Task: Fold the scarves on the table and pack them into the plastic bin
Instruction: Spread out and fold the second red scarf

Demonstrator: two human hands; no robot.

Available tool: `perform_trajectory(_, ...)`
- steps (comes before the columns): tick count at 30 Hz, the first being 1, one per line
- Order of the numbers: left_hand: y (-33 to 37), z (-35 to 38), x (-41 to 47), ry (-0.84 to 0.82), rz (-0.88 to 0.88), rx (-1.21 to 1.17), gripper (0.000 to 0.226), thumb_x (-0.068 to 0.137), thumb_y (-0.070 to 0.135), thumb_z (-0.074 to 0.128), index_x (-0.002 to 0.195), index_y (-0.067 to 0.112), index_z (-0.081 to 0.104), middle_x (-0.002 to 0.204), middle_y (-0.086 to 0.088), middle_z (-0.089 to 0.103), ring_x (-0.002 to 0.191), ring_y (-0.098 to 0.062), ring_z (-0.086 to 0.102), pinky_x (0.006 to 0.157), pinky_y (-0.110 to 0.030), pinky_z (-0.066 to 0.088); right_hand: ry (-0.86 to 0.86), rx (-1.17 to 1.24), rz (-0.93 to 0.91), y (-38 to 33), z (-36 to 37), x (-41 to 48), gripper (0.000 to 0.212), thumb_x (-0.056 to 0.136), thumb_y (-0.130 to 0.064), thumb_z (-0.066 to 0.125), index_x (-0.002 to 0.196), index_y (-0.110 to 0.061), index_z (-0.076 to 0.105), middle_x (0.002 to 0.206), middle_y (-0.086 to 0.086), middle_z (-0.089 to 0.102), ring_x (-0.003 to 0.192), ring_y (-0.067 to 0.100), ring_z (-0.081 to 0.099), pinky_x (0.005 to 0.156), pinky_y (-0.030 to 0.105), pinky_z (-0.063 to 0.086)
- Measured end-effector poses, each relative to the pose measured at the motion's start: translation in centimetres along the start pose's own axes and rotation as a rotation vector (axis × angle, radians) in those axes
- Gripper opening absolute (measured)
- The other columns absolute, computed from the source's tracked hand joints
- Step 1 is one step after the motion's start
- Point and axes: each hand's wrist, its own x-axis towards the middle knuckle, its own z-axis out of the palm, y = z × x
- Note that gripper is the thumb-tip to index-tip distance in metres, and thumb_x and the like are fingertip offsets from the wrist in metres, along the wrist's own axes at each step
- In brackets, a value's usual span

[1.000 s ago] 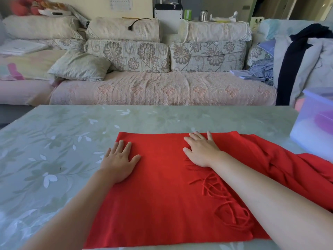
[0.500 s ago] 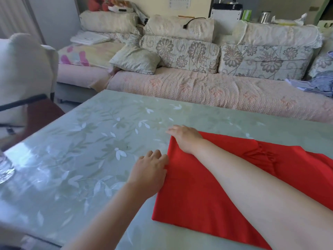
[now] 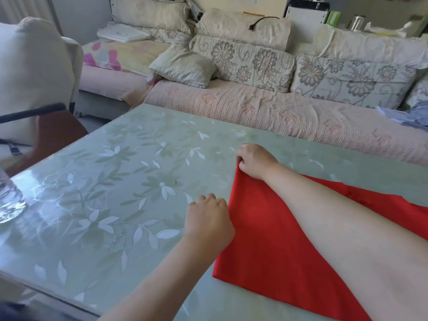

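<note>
A red scarf [image 3: 266, 246] lies folded flat on the green leaf-patterned table [image 3: 120, 200], reaching off the right edge of the view. My right hand [image 3: 253, 161] pinches the scarf's far left corner, fingers curled on the cloth. My left hand [image 3: 209, 222] rests curled at the scarf's left edge near its middle, fingers closed on the fabric edge. My right forearm lies across the scarf and hides much of it. The plastic bin is out of view.
A glass vessel [image 3: 9, 200] stands at the table's left edge. A chair with a white cover [image 3: 34, 72] sits beyond the left corner. A sofa with floral cushions [image 3: 254, 63] runs along the far side of the table.
The view has swung left, so the bin has left the frame. Both hands slid from lying flat on the scarf to its left edge and closed on it.
</note>
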Motion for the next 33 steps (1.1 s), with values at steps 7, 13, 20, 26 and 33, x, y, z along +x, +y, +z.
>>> perform_trajectory(7, -2.1, -1.2, 1.6, 0.101, -0.102, -0.458, 0.011, 0.099, 0.019, 0.037, 0.099, 0.013, 0.046, 0.091, -0.005, 0.060, 0.080, -0.025, 0.054, 0.064, -0.035, 0.038, 0.135, 0.099, 0.100, -1.4, -0.3, 2.2, 0.019, 0.077, -0.004, 0.052, 0.082, -0.014, 0.067, 0.093, 0.011, 0.068, 0.091, 0.032, 0.061, 0.078, 0.037, 0.050)
perform_trajectory(13, -7.6, -2.2, 3.6, 0.101, -0.105, -0.484, 0.020, 0.096, 0.008, 0.036, 0.107, 0.024, 0.041, 0.068, 0.003, 0.048, 0.058, -0.013, 0.044, 0.051, -0.029, 0.030, 0.157, 0.086, 0.082, -5.1, 0.3, 6.7, 0.019, 0.088, -0.006, 0.048, 0.095, -0.010, 0.065, 0.106, 0.014, 0.060, 0.098, 0.036, 0.059, 0.086, 0.042, 0.049)
perform_trajectory(20, -16.7, -2.4, 4.1, 0.105, -0.268, -0.279, 0.031, 0.085, 0.003, 0.042, 0.102, 0.022, 0.060, 0.102, -0.004, 0.054, 0.089, -0.026, 0.056, 0.072, -0.030, 0.038, -0.043, 0.052, -0.026, -12.2, 4.4, 12.6, 0.026, 0.098, -0.017, 0.055, 0.121, -0.006, 0.057, 0.132, 0.013, 0.045, 0.117, 0.036, 0.056, 0.101, 0.044, 0.044)
perform_trajectory(26, -20.3, -2.3, 4.1, 0.202, -0.397, 0.082, 0.030, 0.085, 0.006, 0.044, 0.108, 0.018, 0.060, 0.112, -0.004, 0.049, 0.102, -0.027, 0.048, 0.079, -0.034, 0.040, -0.178, 0.203, -0.073, -17.8, 6.8, 15.2, 0.077, 0.101, -0.018, 0.049, 0.159, -0.024, 0.000, 0.166, 0.007, -0.016, 0.149, 0.028, 0.024, 0.118, 0.039, 0.028)
perform_trajectory(33, -17.5, -0.4, 4.4, 0.221, -0.068, -0.048, 0.042, 0.099, 0.029, 0.039, 0.139, 0.024, 0.047, 0.152, 0.001, 0.038, 0.141, -0.022, 0.029, 0.111, -0.036, 0.026, -0.083, 0.053, 0.020, -17.6, 6.8, 12.4, 0.061, 0.102, -0.041, 0.041, 0.156, -0.022, 0.021, 0.167, 0.011, 0.001, 0.151, 0.028, 0.018, 0.121, 0.051, 0.017)
